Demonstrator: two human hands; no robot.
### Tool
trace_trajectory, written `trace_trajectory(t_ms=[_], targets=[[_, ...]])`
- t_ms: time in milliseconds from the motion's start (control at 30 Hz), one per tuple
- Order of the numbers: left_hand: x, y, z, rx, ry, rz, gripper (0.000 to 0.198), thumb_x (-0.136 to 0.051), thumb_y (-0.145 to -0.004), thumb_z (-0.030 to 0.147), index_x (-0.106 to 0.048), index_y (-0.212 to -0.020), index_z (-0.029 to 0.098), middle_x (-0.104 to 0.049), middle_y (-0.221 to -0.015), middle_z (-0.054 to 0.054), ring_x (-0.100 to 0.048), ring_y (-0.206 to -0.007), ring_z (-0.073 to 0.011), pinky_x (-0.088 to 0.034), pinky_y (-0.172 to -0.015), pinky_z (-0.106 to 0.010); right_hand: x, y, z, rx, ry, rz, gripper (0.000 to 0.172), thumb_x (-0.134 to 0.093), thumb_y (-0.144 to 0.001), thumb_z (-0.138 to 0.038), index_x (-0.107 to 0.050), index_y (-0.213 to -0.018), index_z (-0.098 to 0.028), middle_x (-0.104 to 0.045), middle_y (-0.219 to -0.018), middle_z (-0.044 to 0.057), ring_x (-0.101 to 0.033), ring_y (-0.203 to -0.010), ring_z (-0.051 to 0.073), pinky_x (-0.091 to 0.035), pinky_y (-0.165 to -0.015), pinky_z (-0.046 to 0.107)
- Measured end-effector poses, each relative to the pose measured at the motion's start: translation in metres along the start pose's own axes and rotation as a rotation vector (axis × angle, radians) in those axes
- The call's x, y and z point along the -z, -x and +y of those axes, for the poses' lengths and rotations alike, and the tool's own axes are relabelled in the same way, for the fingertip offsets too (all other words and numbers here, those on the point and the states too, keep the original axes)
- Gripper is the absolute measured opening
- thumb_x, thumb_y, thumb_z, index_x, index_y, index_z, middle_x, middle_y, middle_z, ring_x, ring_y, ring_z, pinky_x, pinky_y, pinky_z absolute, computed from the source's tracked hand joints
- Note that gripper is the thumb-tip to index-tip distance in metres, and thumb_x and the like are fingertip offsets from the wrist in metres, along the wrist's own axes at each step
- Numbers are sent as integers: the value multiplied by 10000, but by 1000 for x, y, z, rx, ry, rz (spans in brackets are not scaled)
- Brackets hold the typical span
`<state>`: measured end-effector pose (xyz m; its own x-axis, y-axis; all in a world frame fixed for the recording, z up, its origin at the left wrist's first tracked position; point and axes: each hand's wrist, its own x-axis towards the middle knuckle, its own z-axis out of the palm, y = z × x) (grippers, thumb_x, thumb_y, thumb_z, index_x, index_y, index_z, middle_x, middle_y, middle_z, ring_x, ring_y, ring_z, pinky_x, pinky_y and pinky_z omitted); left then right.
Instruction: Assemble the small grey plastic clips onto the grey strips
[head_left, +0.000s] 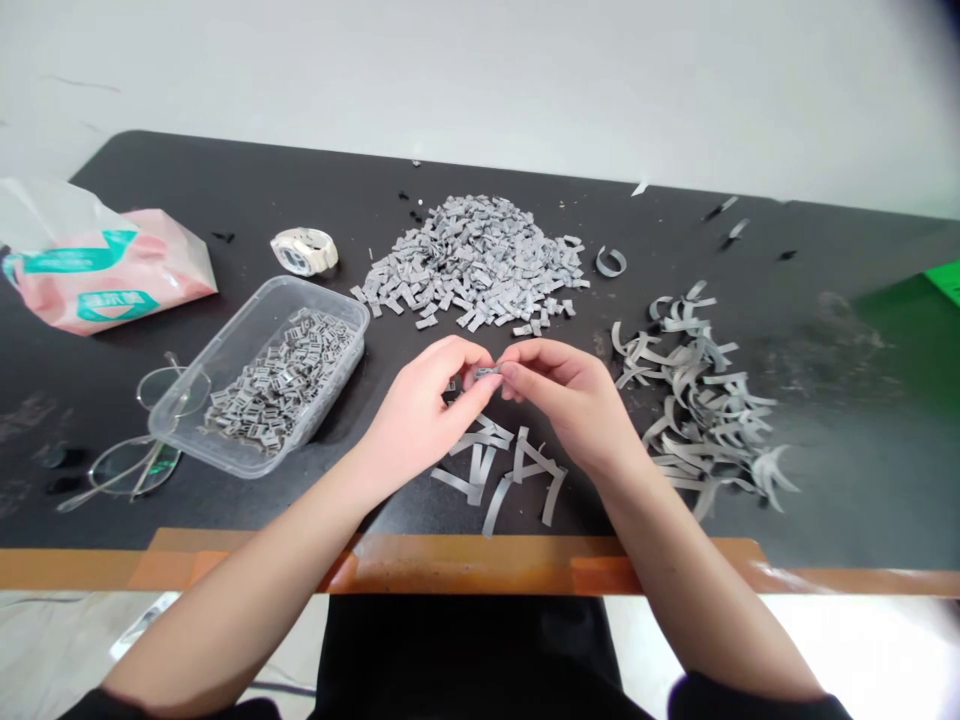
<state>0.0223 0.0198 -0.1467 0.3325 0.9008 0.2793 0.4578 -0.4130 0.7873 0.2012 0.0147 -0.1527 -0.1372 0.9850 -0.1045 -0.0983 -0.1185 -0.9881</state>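
Both hands meet over the middle of the black table (225, 190). My left hand (424, 405) and my right hand (566, 395) pinch the same small grey piece (487, 372) between their fingertips. Beneath them lie several flat grey strips (502, 465). A large heap of small grey pieces (476, 260) sits just beyond the hands. To the left, a clear plastic tub (225, 350) holds more of the small grey pieces (281, 380).
A pile of curled grey strips (701, 400) lies right of my hands. Glasses (150, 430) rest beside the tub at left. A pink wipes pack (112, 270) and a roll of tape (305, 250) sit at the back left. A green thing (945, 280) shows at the right edge.
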Motion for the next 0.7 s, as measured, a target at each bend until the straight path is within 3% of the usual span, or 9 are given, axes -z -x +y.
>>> trace_trajectory(t_ms=[433,533,700], targets=[[-6,5,3,-49,-221,194,156,-594,-813,205,-498,-691,214,-605,-684,25,-565,-673,-151,-436,-727,-324,-16,4,3,-63,-128,3,112,-742,-826,-266,-710,-797,-163,-606,-628,-35,-488,-581,85,-376,-581,237],[-6,5,2,-74,-187,214,158,-598,-817,203,-501,-693,213,-592,-686,24,-556,-661,-146,-438,-700,-316,-16,5,5,-84,-199,-15,129,-749,-846,-281,-711,-806,-163,-588,-618,-38,-457,-556,74,-338,-548,228],[-7,5,1,-70,-2,142,80,-570,-855,150,-560,-802,210,-614,-763,23,-596,-718,-127,-488,-710,-261,-12,2,8,-81,-250,-66,159,-763,-860,-303,-696,-819,-165,-595,-621,-33,-468,-537,71,-336,-532,219]])
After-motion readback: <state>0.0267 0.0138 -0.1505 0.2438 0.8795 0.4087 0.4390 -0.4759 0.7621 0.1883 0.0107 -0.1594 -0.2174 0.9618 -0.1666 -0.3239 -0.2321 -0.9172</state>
